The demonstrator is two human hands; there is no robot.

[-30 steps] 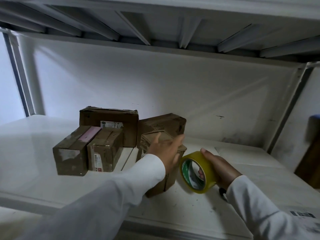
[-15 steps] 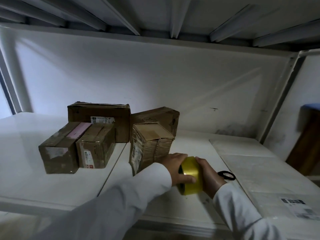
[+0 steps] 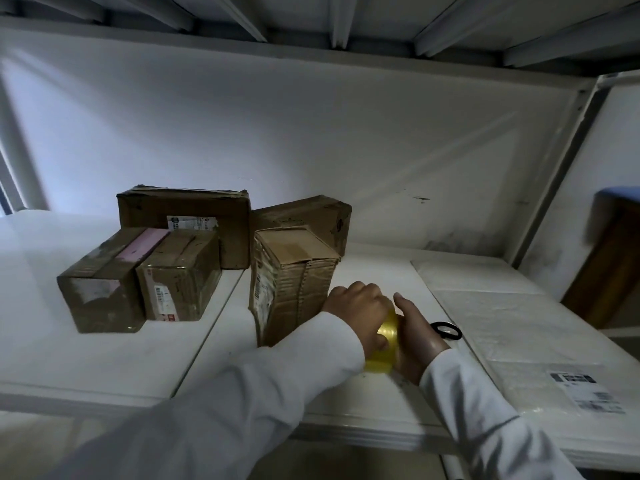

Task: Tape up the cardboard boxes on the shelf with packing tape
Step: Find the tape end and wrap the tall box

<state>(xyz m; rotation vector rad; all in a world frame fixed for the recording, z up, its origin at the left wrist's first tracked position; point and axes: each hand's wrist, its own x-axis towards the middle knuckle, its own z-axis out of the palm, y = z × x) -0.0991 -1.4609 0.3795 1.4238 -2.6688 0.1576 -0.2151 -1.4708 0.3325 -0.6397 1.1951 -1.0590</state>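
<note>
A yellow roll of packing tape [image 3: 385, 344] sits between both hands just above the white shelf [image 3: 104, 358]. My left hand [image 3: 360, 306] curls over the roll's left side, fingers pinching at its rim. My right hand [image 3: 415, 334] grips the roll from the right. An upright cardboard box [image 3: 291, 278] stands directly left of the hands. Two small boxes [image 3: 138, 278] lie side by side further left. A wide box [image 3: 187, 216] and a tilted box [image 3: 311, 216] stand behind them.
Black scissors [image 3: 446, 330] lie on the shelf just right of my right hand. A flat white package with a barcode label [image 3: 585, 389] lies at the right. A brown object [image 3: 609, 265] stands beyond the shelf post. An upper shelf hangs overhead.
My left hand left the upright box and came onto the tape roll. The roll turned edge-on and dropped closer to the shelf, with both hands now on it. The scissors have come into sight.
</note>
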